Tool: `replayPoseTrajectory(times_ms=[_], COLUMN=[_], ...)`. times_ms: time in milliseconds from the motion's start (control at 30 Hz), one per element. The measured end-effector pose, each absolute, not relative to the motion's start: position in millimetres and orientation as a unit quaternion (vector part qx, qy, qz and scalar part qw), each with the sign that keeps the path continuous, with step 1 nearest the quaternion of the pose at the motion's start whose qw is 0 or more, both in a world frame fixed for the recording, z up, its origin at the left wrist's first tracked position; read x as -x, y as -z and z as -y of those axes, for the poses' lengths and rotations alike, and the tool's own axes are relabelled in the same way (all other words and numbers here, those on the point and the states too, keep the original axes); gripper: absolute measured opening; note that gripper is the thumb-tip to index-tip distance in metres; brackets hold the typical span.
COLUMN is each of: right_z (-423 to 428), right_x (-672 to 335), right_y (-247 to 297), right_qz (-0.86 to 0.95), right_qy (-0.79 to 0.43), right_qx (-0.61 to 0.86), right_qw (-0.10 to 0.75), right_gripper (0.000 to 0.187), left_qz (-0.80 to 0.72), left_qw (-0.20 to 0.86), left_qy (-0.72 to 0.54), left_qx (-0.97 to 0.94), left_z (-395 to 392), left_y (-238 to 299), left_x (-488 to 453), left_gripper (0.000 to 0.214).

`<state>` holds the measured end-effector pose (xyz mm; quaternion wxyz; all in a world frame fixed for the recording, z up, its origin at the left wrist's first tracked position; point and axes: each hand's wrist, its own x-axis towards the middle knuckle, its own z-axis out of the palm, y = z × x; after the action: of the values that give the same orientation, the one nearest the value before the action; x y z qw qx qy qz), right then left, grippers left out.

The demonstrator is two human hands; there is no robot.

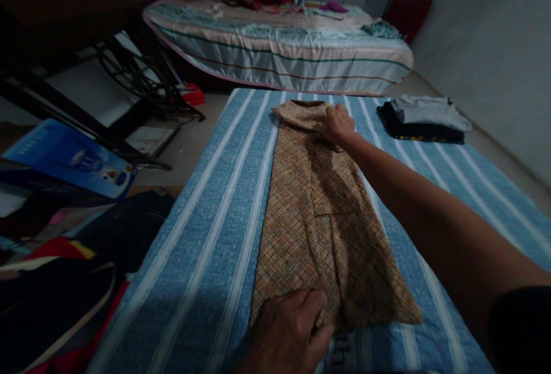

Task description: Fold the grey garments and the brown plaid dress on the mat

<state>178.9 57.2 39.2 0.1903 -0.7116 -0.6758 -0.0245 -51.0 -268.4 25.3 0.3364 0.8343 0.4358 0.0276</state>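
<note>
A tan checked shirt [321, 213] lies folded lengthwise on a blue cloth with white stripes [206, 236]. My right hand [338, 124] reaches far out and rests on the shirt's collar end, fingers curled onto the fabric. My left hand [286, 334] presses on the near hem of the shirt, fingers bent over the edge of the cloth.
A small stack of folded dark and grey clothes [424, 117] sits at the far right of the striped cloth. A mattress with striped sheets [279, 47] lies beyond. A black metal frame [129, 87], a blue box [71, 159] and piled clothes [64, 282] crowd the left.
</note>
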Motion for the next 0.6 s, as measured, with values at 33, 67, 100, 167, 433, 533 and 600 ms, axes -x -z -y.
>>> replayPoseTrajectory(times_ms=[33, 67, 100, 167, 433, 533, 600], right_z=[-49, -40, -30, -8, 135, 184, 208], right_x=[-178, -178, -178, -177, -159, -152, -150], right_y=[-40, -41, -42, -44, -29, -17, -11], right_qz=[0.701, 0.722, 0.736, 0.752, 0.819, 0.826, 0.819], right_qy=[0.019, 0.008, -0.005, -0.02, -0.08, -0.096, -0.099], right_qx=[0.692, 0.674, 0.662, 0.646, 0.544, 0.521, 0.524], right_qw=[0.172, 0.155, 0.143, 0.133, 0.163, 0.191, 0.214], right_gripper=[0.036, 0.033, 0.029, 0.021, 0.011, 0.011, 0.016], left_qz=[-0.431, -0.426, -0.423, -0.415, -0.419, -0.466, -0.485], left_qw=[0.328, 0.32, 0.311, 0.293, 0.221, 0.163, 0.142], left_qy=[-0.029, -0.032, -0.037, -0.059, -0.281, -0.347, -0.358], left_qx=[-0.84, -0.845, -0.85, -0.86, -0.834, -0.797, -0.785], left_z=[269, 270, 272, 274, 271, 265, 263], left_y=[-25, -23, -22, -18, -6, -9, -11], left_x=[51, 51, 52, 53, 80, 93, 98], left_gripper=[0.024, 0.025, 0.025, 0.022, 0.019, 0.016, 0.017])
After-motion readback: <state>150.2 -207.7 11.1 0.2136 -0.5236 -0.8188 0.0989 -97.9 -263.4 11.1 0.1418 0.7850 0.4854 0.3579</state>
